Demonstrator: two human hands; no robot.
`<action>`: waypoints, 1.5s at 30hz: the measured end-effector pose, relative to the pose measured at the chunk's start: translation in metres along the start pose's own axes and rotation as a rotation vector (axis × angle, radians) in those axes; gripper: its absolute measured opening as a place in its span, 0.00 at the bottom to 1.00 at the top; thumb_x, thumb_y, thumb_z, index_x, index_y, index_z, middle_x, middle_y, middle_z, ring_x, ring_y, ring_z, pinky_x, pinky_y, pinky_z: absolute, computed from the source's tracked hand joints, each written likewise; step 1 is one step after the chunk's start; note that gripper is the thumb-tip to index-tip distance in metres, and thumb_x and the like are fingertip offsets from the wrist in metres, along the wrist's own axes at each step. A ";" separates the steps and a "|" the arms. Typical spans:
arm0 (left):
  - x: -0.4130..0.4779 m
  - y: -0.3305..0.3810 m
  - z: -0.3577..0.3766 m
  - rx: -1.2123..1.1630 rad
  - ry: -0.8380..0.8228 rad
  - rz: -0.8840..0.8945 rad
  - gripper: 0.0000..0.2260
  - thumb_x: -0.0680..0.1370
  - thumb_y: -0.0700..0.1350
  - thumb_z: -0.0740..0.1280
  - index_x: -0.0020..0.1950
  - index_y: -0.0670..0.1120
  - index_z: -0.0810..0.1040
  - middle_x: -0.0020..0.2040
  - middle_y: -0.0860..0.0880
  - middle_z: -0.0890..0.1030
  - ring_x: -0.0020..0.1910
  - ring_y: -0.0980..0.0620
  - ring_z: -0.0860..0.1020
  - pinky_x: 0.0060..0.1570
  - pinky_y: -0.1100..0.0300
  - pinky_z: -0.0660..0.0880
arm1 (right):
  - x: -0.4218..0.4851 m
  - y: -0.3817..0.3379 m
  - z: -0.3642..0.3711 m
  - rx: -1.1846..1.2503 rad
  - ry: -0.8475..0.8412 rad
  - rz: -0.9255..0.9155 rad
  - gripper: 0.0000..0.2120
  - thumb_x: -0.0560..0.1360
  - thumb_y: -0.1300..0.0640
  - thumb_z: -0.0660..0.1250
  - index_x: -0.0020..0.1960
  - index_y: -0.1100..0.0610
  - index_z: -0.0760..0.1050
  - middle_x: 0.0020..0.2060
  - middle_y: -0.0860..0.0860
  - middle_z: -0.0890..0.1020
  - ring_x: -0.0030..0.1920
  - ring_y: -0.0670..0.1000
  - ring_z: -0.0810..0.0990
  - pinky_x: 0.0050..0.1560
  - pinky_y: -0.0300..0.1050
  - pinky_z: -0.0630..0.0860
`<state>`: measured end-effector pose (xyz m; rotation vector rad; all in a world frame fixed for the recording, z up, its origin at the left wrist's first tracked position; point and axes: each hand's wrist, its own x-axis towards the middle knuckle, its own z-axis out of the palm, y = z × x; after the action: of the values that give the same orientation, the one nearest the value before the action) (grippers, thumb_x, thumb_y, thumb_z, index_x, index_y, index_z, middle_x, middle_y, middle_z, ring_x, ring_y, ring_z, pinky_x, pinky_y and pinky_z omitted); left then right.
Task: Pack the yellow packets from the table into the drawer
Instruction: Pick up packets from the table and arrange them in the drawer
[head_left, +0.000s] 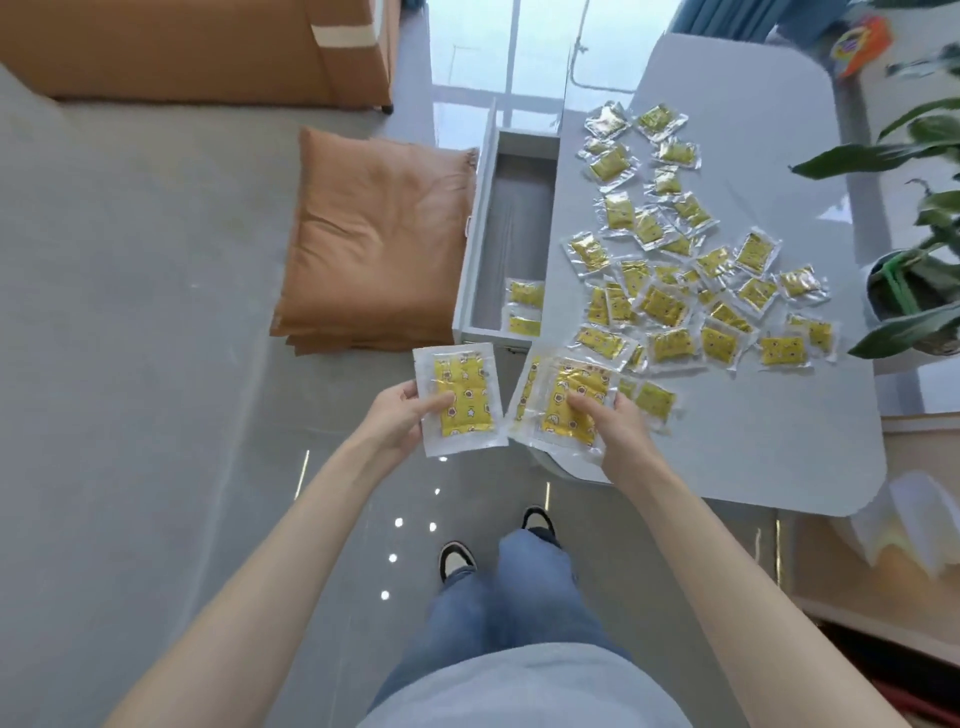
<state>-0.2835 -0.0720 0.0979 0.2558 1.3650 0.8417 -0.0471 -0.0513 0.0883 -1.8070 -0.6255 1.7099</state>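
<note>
My left hand (397, 423) holds one yellow packet (467, 382) in clear wrap above the floor, thumb on its face. My right hand (618, 428) grips a small stack of yellow packets (553, 395) over the table's near left corner. Several more yellow packets (670, 260) lie scattered across the grey table (769, 457). The open grey drawer (480, 208) sticks out from the table's left side, with two packets in the drawer (524, 309) at its near end.
A brown cushion (374, 239) lies on the floor left of the drawer, and a brown sofa (182, 47) stands behind it. A potted plant (914, 280) sits at the table's right edge. My feet and legs are below the hands.
</note>
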 end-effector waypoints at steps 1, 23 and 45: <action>0.002 0.008 -0.008 -0.003 0.002 -0.008 0.09 0.75 0.30 0.66 0.53 0.37 0.78 0.48 0.43 0.82 0.38 0.51 0.84 0.40 0.57 0.82 | 0.000 -0.003 0.011 0.006 -0.002 0.014 0.17 0.75 0.56 0.70 0.60 0.60 0.70 0.48 0.47 0.79 0.52 0.49 0.75 0.61 0.46 0.67; 0.193 0.258 -0.076 0.387 -0.030 0.021 0.21 0.73 0.38 0.71 0.65 0.44 0.74 0.54 0.47 0.82 0.51 0.47 0.82 0.53 0.52 0.79 | 0.143 -0.137 0.192 0.322 0.230 0.124 0.13 0.76 0.65 0.67 0.60 0.63 0.74 0.47 0.56 0.82 0.44 0.53 0.82 0.49 0.50 0.80; 0.383 0.341 0.012 1.039 -0.422 -0.014 0.16 0.74 0.40 0.71 0.62 0.44 0.78 0.53 0.46 0.82 0.48 0.45 0.82 0.52 0.50 0.79 | 0.255 -0.123 0.256 0.936 0.688 0.338 0.11 0.74 0.66 0.69 0.57 0.62 0.76 0.42 0.55 0.82 0.40 0.53 0.82 0.38 0.46 0.82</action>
<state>-0.4114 0.4186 0.0223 1.1518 1.2828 -0.0217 -0.2774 0.2335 -0.0193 -1.6267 0.6953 1.0987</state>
